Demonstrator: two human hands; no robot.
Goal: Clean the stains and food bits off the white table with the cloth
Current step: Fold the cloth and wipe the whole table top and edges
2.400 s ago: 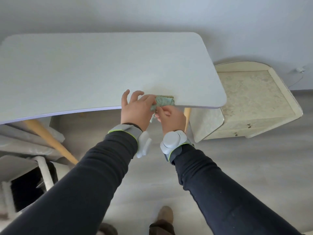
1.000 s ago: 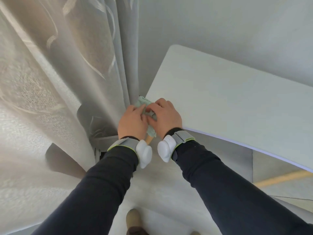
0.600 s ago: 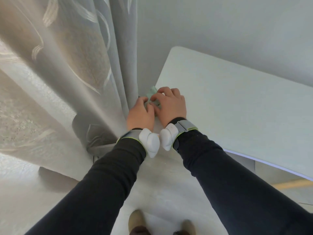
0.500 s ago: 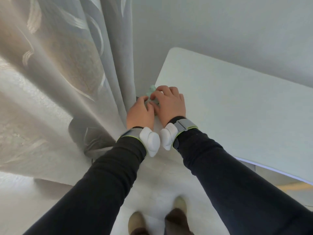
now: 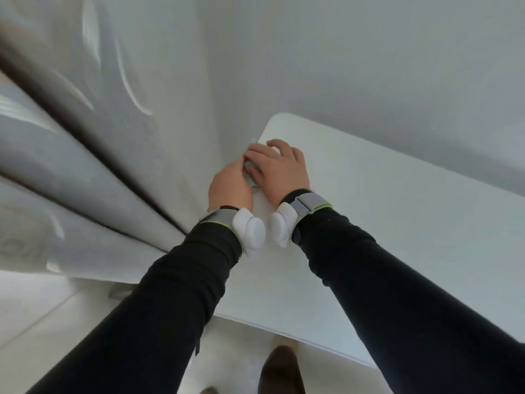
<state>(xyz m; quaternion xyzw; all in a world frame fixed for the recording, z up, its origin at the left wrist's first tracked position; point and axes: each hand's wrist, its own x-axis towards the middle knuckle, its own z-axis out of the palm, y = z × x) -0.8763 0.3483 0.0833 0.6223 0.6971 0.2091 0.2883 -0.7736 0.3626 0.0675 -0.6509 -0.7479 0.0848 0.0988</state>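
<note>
Two hands, left hand [image 5: 230,186] and right hand [image 5: 279,165], fingers closed on the small green cloth [image 5: 251,172], wipe the smooth white table [image 5: 397,223] edge mid-frame; next, I think, rub along the edge.

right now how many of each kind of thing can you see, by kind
hands: 2 (left hand, right hand)
cloth: 1
white table: 1
curtain: 1
wrist devices: 2 (left, right)
total: 7

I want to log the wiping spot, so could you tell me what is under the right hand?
A green cloth peeks out beyond the right hand, at the white table edge. Both hands cover most of it; any stains beneath are hidden.
</note>
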